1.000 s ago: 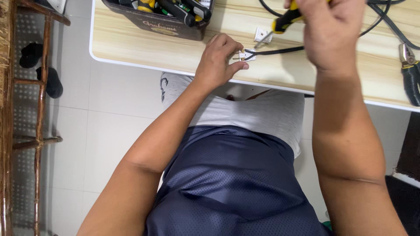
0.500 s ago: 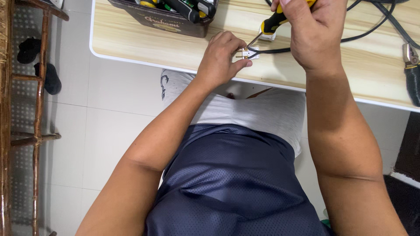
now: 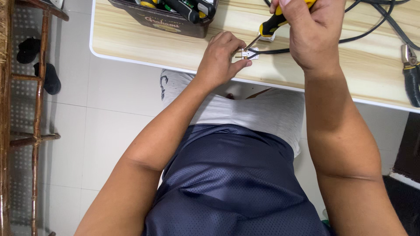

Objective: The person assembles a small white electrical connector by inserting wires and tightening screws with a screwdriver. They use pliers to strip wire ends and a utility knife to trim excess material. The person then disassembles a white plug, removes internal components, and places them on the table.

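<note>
Two hands work at the near edge of one pale wooden table (image 3: pixel 144 48). The left hand (image 3: pixel 221 59) pinches one small white plug (image 3: pixel 249 54) between thumb and fingertips, closed tight on it just above the tabletop; two brass pins stick out of the plug toward the hand. One black cable (image 3: pixel 280 50) runs from the plug to the right, passing under the right hand and on across the table. At least two more black cables (image 3: pixel 385 17) curve along the far right of the table.

The right hand (image 3: pixel 313 35) is wrapped firmly around one screwdriver (image 3: pixel 271 24) with a yellow and black handle; its metal tip slants down and touches the plug.

One dark toolbox (image 3: pixel 166 22) stands on the table to the left of the hands, with several yellow and black handles showing in it; their number cannot be told. One pair of pliers (image 3: pixel 411 74) lies at the table's right edge, well apart from the plug. On the floor at left lie two dark slippers (image 3: pixel 39 61) beside one wooden frame (image 3: pixel 26 78).
</note>
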